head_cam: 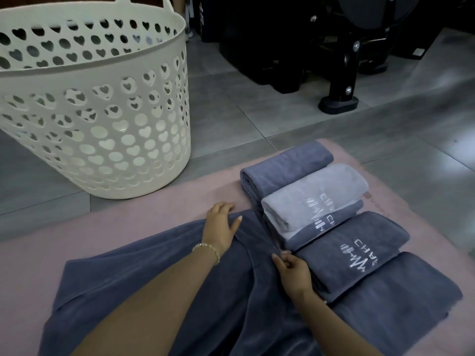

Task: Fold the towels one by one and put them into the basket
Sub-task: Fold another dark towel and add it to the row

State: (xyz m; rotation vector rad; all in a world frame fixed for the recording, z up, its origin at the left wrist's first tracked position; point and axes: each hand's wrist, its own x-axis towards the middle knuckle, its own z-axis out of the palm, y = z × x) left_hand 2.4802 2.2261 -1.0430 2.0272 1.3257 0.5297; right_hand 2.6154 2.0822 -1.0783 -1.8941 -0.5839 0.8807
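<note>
A dark blue-grey towel [144,286] lies spread and rumpled on the pink mat [159,209] in front of me. My left hand [221,222] rests on its far edge, the fingers bent over the cloth. My right hand [289,269] pinches the towel's right edge between thumb and fingers. To the right, several folded towels lie in a row: a blue one [285,168], a light grey one [313,196] and a dark one with white lettering [354,250]. The cream basket [102,119] with heart-shaped holes stands on the floor at the far left.
Black metal equipment with feet [339,101] stands on the grey tiled floor [257,109] at the back right. The mat's far edge runs just behind the folded towels.
</note>
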